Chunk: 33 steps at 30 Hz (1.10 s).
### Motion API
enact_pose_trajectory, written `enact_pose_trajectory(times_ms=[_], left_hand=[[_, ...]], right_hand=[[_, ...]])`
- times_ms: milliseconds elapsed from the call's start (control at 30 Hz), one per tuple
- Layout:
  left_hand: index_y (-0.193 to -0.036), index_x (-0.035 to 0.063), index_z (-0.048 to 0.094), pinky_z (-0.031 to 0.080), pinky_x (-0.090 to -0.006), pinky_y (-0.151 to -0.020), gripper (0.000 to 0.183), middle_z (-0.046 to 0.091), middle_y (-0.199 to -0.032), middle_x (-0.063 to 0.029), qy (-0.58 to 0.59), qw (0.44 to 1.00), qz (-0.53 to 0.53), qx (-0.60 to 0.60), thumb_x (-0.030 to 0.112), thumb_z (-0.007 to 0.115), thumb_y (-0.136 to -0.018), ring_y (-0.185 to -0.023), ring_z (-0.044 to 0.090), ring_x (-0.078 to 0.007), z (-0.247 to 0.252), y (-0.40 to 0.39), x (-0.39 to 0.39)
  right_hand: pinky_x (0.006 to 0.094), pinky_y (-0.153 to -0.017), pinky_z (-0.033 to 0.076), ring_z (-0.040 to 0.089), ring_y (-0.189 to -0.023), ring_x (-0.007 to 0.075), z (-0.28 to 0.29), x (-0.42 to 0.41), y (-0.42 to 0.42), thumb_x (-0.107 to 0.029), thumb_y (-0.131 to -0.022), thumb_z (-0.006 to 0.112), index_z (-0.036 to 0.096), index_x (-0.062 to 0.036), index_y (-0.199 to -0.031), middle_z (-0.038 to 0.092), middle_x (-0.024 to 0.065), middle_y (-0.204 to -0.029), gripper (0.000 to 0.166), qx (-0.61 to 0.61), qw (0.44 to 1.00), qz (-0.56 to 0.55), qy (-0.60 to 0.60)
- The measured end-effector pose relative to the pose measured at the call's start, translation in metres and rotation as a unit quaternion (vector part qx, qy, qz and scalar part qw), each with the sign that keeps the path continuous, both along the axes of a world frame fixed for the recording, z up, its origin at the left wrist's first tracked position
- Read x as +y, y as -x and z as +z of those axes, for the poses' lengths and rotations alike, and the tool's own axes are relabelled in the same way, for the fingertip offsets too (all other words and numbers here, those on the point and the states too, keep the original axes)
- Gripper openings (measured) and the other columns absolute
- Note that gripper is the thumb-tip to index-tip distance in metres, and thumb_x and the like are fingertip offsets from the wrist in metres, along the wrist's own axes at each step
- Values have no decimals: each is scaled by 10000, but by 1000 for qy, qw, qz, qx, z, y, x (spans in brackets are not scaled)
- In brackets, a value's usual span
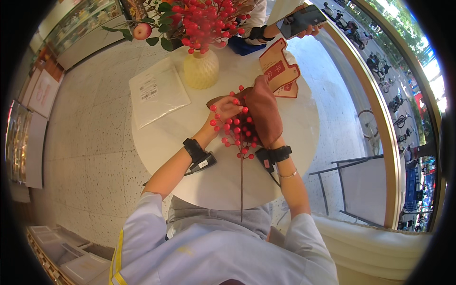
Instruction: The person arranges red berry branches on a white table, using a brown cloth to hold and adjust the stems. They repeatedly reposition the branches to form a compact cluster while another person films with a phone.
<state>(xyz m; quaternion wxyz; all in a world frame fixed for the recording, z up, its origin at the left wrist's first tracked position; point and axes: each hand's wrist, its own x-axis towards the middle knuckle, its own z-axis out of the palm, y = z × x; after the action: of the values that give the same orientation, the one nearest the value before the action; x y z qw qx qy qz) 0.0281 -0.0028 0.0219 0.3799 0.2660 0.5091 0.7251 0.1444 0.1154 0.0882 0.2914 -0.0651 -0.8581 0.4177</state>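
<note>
An artificial red berry branch (pixel 237 131) extends toward me over the round table (pixel 160 142), its thin brown stem passing the table's near edge. Among its upper berries, my left hand (pixel 228 107) has its fingers curled together at a twig. A brown cloth (pixel 264 110) drapes over my right hand, which is hidden beyond the wrist. Part of the cloth also shows behind my left fingers. Black straps with small boxes, the left box (pixel 203 162) and the right box (pixel 265 160), are on my wrists.
A cream ribbed vase (pixel 201 69) holds more red berries (pixel 210 21). Left of it lies a white plastic-wrapped packet (pixel 156 92) with a label. Red-bordered printed cards (pixel 279 67) lie on the right. Across the table, another person's hand (pixel 308 32) holds a phone (pixel 301 21).
</note>
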Motion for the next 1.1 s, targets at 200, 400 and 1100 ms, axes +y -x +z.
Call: enact_pose_trajectory(times_ms=[200, 400, 1100], left_hand=[[-1050, 30, 630, 501, -239, -759, 194, 677, -1010, -51, -116, 986, -33, -118, 160, 646, -907, -879, 620, -99, 0, 4, 2], [-1003, 26, 649, 514, -232, -747, 148, 670, -968, -24, -40, 994, 7, -99, 146, 627, -919, -882, 622, -95, 9, -1, -3], [-940, 24, 611, 430, -190, -561, 94, 692, -879, -40, -15, 1000, -18, -9, 76, 658, -879, -684, 572, -45, 2, 1, 2]], right_hand=[[318, -663, 468, 586, -757, 261, 10, 0, 7, -238, -953, 479, 521, -9, -880, 555, 135, -840, 244, 48, 942, 28, 332], [315, -638, 468, 592, -729, 245, 4, 7, 28, -292, -987, 454, 520, -11, -861, 567, 130, -814, 315, 100, 779, 120, 607], [309, -675, 472, 572, -780, 209, -14, 7, 4, -295, -987, 455, 513, -28, -913, 568, 104, -878, 284, 46, 906, 110, 406]])
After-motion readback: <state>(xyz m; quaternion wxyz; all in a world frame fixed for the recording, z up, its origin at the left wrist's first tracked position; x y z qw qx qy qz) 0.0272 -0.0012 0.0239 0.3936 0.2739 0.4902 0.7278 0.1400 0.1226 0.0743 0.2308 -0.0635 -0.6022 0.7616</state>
